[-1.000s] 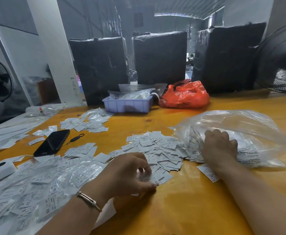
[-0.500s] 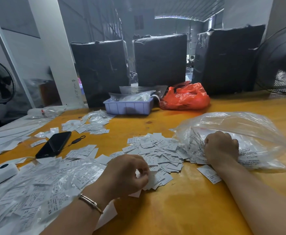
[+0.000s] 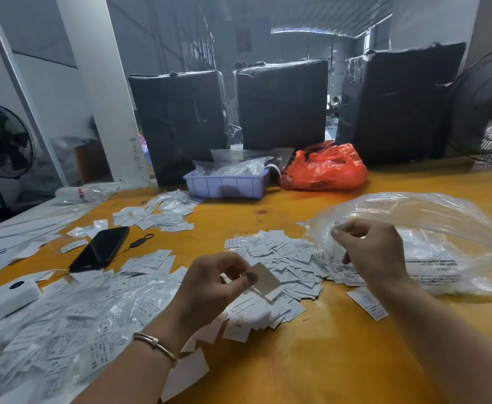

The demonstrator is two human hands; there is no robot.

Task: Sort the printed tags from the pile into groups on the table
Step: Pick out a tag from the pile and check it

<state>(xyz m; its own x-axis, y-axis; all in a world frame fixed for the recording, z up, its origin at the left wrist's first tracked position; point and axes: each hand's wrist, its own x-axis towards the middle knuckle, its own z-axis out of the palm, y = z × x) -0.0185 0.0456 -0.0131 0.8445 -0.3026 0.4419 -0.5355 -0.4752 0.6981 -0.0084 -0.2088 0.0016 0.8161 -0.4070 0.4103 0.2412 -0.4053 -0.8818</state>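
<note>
A loose pile of white printed tags [image 3: 279, 258] covers the middle of the yellow table [image 3: 326, 360]. My left hand [image 3: 209, 290] is raised above the pile and pinches one tag [image 3: 263, 279] between thumb and fingers. My right hand [image 3: 370, 255] is lifted at the mouth of a clear plastic bag [image 3: 431, 228] and pinches the bag's thin film. More tags lie inside that bag. Another group of tags [image 3: 163, 217] lies farther back on the left. Tags under clear plastic [image 3: 72, 330] spread at the near left.
A black phone [image 3: 100, 249] and a small black key tag lie left of the pile. A white device [image 3: 2, 298] sits at the left edge. A lilac tray [image 3: 227, 185], an orange bag [image 3: 323, 167] and three black wrapped bales [image 3: 282, 103] stand at the back.
My left hand has lifted off the pile with one tag pinched in it. My right hand has risen from pressing on the bag and now pinches its film.
</note>
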